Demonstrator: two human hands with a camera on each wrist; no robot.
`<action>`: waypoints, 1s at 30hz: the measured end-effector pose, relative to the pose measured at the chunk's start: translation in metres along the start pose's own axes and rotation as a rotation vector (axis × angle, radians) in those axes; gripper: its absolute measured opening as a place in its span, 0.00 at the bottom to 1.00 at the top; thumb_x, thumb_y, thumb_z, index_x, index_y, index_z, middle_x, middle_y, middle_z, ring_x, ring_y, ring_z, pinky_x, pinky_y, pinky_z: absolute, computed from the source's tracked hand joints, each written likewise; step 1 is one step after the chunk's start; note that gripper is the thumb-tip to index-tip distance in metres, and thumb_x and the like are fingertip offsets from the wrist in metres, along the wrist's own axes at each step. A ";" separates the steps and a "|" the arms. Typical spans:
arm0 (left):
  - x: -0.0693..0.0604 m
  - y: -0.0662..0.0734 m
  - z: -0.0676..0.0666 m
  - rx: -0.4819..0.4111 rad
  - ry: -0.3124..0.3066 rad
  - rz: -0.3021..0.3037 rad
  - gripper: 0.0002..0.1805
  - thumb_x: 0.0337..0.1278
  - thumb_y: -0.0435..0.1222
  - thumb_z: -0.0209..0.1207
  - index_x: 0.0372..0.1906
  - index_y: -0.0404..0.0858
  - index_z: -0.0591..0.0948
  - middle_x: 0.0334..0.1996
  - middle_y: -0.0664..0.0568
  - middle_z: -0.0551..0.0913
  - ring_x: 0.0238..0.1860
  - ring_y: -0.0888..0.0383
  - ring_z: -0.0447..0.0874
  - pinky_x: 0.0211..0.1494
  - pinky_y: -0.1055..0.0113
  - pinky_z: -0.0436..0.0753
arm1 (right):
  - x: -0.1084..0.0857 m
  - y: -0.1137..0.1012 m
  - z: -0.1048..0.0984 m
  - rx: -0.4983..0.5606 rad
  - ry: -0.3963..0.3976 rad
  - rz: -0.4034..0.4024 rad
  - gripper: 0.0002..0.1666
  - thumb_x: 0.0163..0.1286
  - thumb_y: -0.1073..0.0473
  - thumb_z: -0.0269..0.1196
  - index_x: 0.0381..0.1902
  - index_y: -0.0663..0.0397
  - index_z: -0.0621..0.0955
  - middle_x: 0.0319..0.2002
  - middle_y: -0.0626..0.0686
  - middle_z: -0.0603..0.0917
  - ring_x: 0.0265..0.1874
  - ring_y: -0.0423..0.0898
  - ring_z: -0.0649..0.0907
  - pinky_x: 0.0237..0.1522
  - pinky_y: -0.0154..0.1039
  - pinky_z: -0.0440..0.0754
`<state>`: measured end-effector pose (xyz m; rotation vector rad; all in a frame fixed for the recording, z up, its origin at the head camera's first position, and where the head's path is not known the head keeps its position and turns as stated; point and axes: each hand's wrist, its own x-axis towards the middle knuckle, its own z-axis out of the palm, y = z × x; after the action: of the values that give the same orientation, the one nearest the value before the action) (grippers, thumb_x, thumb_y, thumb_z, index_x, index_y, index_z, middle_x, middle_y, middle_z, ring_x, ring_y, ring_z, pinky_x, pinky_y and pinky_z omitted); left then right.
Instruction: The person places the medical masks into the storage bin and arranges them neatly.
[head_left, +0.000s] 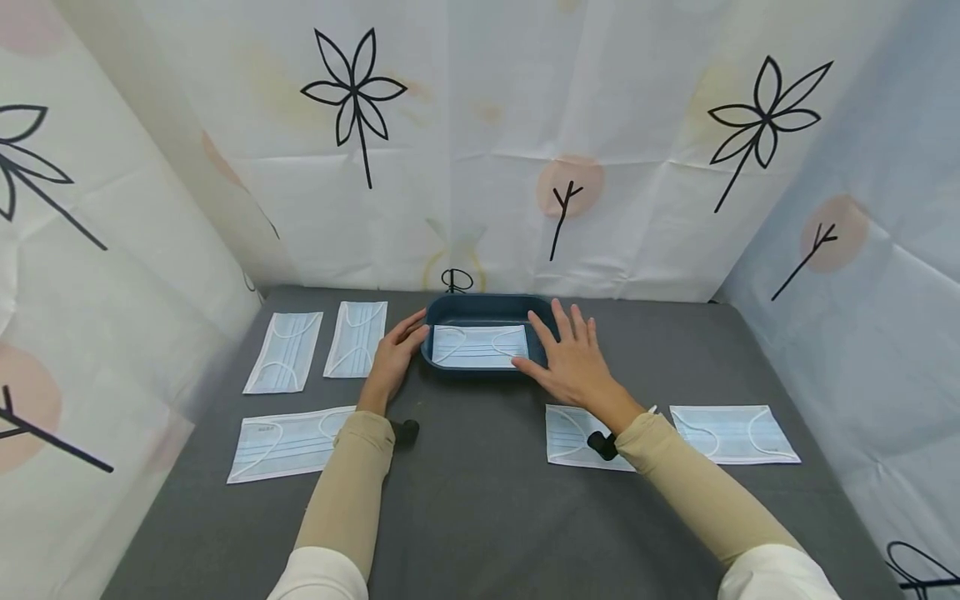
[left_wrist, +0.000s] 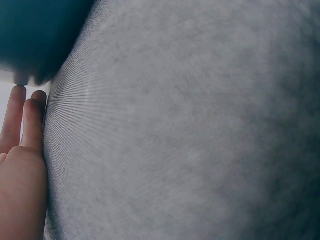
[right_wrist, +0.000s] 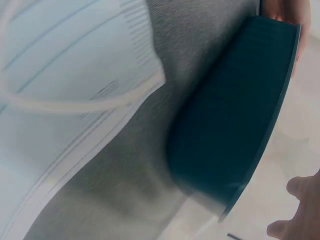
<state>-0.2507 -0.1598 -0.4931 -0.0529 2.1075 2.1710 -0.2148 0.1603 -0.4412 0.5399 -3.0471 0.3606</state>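
Observation:
A dark blue tray (head_left: 480,307) stands at the back of the table with a pale blue face mask (head_left: 480,347) lying flat in it. My left hand (head_left: 394,354) is against the tray's left end, its fingers fairly straight; the left wrist view shows those fingers (left_wrist: 32,125) reaching to the tray wall (left_wrist: 40,35). Above the tray's right end is my right hand (head_left: 573,362), fingers spread and nothing held. In the right wrist view its fingertips (right_wrist: 295,187) appear apart from the tray (right_wrist: 230,110). Under the right wrist lies another face mask (head_left: 573,437), partly covered.
Two face masks lie side by side at the back left, one (head_left: 283,353) beside the other (head_left: 356,340). Nearer, a third mask (head_left: 285,446) is partly behind the left forearm. Another mask (head_left: 735,435) lies far right. Patterned white curtains (head_left: 480,108) surround the grey table (head_left: 480,500).

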 end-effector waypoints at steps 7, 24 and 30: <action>-0.001 0.001 0.000 0.015 0.002 0.007 0.28 0.74 0.40 0.59 0.75 0.45 0.71 0.71 0.43 0.75 0.69 0.54 0.74 0.78 0.58 0.71 | -0.016 0.014 -0.004 -0.001 -0.011 0.032 0.52 0.72 0.26 0.52 0.83 0.40 0.51 0.84 0.62 0.40 0.81 0.69 0.40 0.78 0.73 0.39; 0.015 -0.026 -0.002 0.023 0.037 0.040 0.28 0.72 0.48 0.60 0.73 0.53 0.73 0.71 0.46 0.75 0.71 0.54 0.73 0.79 0.58 0.69 | -0.048 0.056 -0.004 0.007 0.006 0.105 0.50 0.73 0.29 0.53 0.83 0.44 0.53 0.83 0.65 0.43 0.81 0.71 0.44 0.77 0.74 0.42; 0.015 -0.025 -0.002 0.029 0.042 0.044 0.28 0.71 0.48 0.61 0.73 0.52 0.73 0.71 0.46 0.76 0.71 0.53 0.72 0.78 0.58 0.70 | -0.061 0.068 -0.006 -0.004 0.006 0.122 0.51 0.73 0.28 0.53 0.83 0.45 0.54 0.82 0.66 0.46 0.79 0.73 0.47 0.76 0.75 0.46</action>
<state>-0.2625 -0.1600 -0.5198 -0.0507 2.1835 2.1817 -0.1810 0.2445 -0.4540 0.3526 -3.0822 0.3595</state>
